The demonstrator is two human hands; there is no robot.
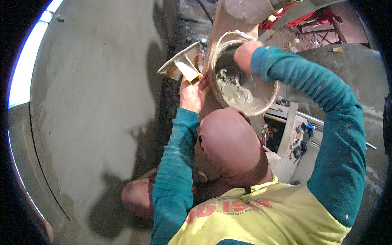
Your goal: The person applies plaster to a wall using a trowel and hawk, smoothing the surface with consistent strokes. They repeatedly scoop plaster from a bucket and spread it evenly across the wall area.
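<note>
Left hand (194, 94) just left of the bucket (265, 90), with fingers curled up to pinch the low end of a pale flared tool (170, 66) near its yellow-edged strip (187, 70). Right hand (244, 56) over the far part of the bucket, blurry; cannot tell about spread, pressed together or pinching. As for the tool, also left of the bucket: likely light and stiff, maybe a bit slippery, best to hold low by the strip (not by the wide, thin rim). As for the bucket: likely heavy with grey paste (234, 90) inside, best to lift by the loop handle's whitish grip (245, 36). In the bucket: soft, wet, lumpy goo, with smears up the round wall. Beyond the bucket: a flat brown plank (232, 22). On its near side: a round knee (230, 139) in brownish cloth. Well left of the bucket: a smooth grey surface (94, 81).
</note>
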